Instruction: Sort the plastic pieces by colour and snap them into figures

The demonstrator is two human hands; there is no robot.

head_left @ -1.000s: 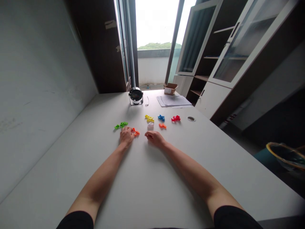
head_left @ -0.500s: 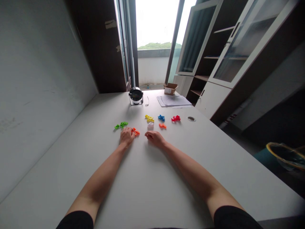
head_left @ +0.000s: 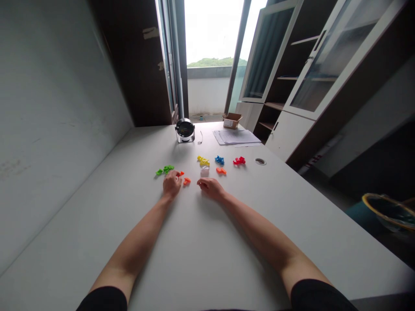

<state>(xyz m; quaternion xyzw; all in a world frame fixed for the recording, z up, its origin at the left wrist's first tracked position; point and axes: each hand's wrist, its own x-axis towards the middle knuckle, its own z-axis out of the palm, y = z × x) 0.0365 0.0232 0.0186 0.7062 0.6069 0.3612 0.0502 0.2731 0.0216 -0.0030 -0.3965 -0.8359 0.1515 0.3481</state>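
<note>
My left hand (head_left: 172, 184) is closed in a pinch at a small orange-red plastic piece (head_left: 181, 173), which sticks out past the fingertips. Just right of that hand an orange plastic piece (head_left: 187, 181) lies on the white table (head_left: 194, 242). Green plastic pieces (head_left: 168, 169) lie beyond the left hand. My right hand (head_left: 211, 188) rests on the tabletop, fingers curled in, with nothing visible in them. Close beyond its fingers is a pale, whitish piece (head_left: 205, 170). Another orange piece (head_left: 221, 171) sits beyond the right hand's knuckles.
Farther back lie clusters of yellow (head_left: 203, 161), blue (head_left: 219, 160) and red pieces (head_left: 239, 161). A round cable hole (head_left: 260, 161) is at the right. Papers (head_left: 238, 137), an open cardboard box (head_left: 232, 121) and a round black-and-silver device (head_left: 185, 130) occupy the far end.
My left hand has shifted slightly left with the orange-red piece, away from the other orange piece, which stays in place. My right hand has not moved.
</note>
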